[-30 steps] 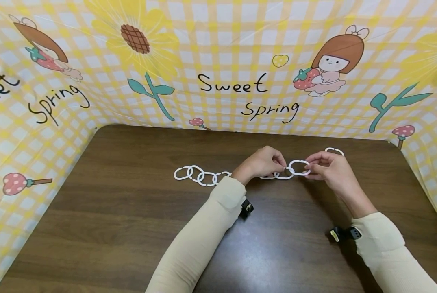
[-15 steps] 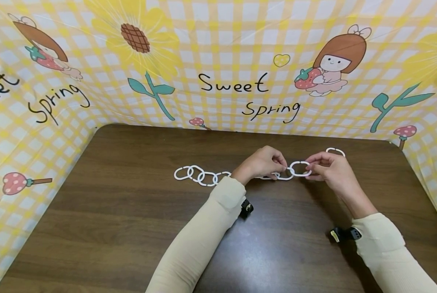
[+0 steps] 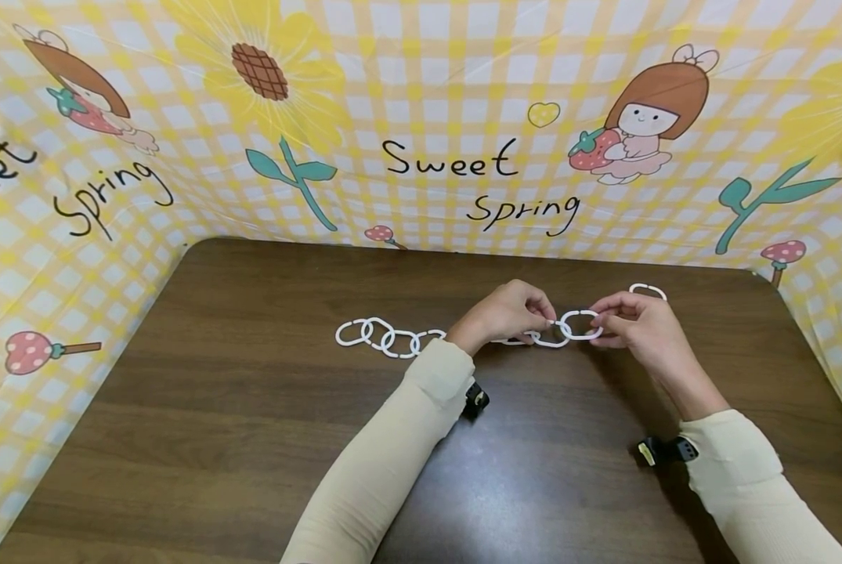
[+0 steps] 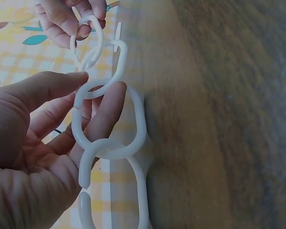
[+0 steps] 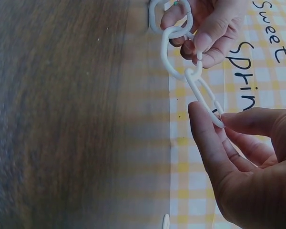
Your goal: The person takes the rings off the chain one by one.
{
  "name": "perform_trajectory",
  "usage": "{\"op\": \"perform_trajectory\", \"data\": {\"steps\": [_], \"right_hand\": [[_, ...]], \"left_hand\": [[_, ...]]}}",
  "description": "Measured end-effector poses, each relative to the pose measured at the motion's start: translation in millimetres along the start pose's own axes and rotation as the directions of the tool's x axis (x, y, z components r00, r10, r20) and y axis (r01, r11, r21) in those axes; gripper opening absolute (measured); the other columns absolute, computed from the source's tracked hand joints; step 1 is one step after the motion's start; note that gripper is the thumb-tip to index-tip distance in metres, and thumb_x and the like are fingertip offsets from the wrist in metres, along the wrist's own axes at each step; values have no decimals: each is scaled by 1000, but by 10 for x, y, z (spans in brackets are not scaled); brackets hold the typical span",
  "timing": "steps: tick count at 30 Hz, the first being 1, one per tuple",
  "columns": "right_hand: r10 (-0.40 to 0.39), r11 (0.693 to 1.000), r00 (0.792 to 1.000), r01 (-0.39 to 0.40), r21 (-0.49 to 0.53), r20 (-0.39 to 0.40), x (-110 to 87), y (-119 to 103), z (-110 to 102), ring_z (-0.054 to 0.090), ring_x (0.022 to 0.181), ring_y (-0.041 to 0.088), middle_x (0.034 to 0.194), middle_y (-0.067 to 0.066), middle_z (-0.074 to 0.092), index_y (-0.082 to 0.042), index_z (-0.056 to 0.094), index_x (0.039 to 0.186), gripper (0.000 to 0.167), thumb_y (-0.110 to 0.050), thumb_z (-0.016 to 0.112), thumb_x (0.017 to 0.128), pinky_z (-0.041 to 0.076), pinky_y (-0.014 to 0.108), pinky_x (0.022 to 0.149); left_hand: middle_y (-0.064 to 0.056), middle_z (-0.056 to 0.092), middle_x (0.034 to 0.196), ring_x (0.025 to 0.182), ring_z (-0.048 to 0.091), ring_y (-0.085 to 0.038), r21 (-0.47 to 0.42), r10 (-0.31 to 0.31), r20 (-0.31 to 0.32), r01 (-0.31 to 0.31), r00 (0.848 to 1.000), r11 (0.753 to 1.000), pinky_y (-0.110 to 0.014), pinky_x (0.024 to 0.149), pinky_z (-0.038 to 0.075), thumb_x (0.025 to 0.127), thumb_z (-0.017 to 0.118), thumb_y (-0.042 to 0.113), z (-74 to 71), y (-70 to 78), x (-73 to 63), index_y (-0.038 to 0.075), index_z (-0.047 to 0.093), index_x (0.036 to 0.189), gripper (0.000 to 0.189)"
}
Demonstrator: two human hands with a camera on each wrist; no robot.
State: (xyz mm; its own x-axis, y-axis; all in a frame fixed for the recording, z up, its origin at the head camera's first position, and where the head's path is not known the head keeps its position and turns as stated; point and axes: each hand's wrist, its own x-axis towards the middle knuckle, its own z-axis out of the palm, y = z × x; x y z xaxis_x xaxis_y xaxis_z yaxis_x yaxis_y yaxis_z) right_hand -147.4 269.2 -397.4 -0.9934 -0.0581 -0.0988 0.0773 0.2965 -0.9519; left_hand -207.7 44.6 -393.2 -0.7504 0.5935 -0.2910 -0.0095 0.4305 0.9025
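A chain of white plastic links (image 3: 377, 319) runs across the brown table, its middle hidden behind my left wrist in the head view. My left hand (image 3: 511, 312) pinches a link near the chain's right end between thumb and fingers. Several fingers of that hand lie behind and through the neighbouring link (image 4: 140, 114) in the left wrist view. On the right, my right hand (image 3: 635, 323) pinches the far side of the end link (image 5: 200, 95) between thumb and fingertips. That end link hangs joined to the link in my left hand, and both are lifted and tilted.
A loose white link (image 3: 648, 287) lies behind my right hand, partly hidden by it. A yellow checked cloth (image 3: 428, 94) with printed figures stands along the back and sides of the table (image 3: 202, 439). Each wrist wears a small black camera.
The end links have shifted very slightly to the right, with my right hand. My left hand stays nearly still, and both hands keep their hold.
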Motion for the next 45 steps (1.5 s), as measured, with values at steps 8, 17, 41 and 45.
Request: {"op": "perform_trajectory", "data": {"steps": [8,17,41,45], "right_hand": [[-14,1000,1000,14,6,-2,-6,7,-17,71,80,5,89,-2,67,21,60,116,22,7,59,99,64,27,72],[-14,999,1000,14,42,1,-11,6,-33,71,79,7,89,-2,66,19,63,112,18,7,59,100,64,27,71],[20,1000,999,-20,-3,43,-3,12,-18,73,78,7,90,0,67,22,57,126,31,2,54,103,64,28,72],[23,1000,998,-23,4,57,-2,13,-13,73,78,8,91,0,69,23,57,128,32,3,53,103,64,28,73]], "left_hand": [[-6,63,85,72,66,-14,-5,13,-8,-13,1000,1000,-27,73,62,99,64,-4,-8,-13,21,-4,74,113,17],[-3,61,83,73,65,-14,-45,11,-28,-12,1000,999,-30,76,63,99,65,-3,-26,-17,15,-7,72,115,18],[-19,75,108,75,65,-10,38,74,-23,-73,997,997,-19,69,57,103,66,9,-50,-44,17,1,76,114,17],[-18,75,111,76,66,-10,35,78,-16,-78,997,996,-19,70,58,104,64,9,-46,-48,22,2,76,114,18]]}}
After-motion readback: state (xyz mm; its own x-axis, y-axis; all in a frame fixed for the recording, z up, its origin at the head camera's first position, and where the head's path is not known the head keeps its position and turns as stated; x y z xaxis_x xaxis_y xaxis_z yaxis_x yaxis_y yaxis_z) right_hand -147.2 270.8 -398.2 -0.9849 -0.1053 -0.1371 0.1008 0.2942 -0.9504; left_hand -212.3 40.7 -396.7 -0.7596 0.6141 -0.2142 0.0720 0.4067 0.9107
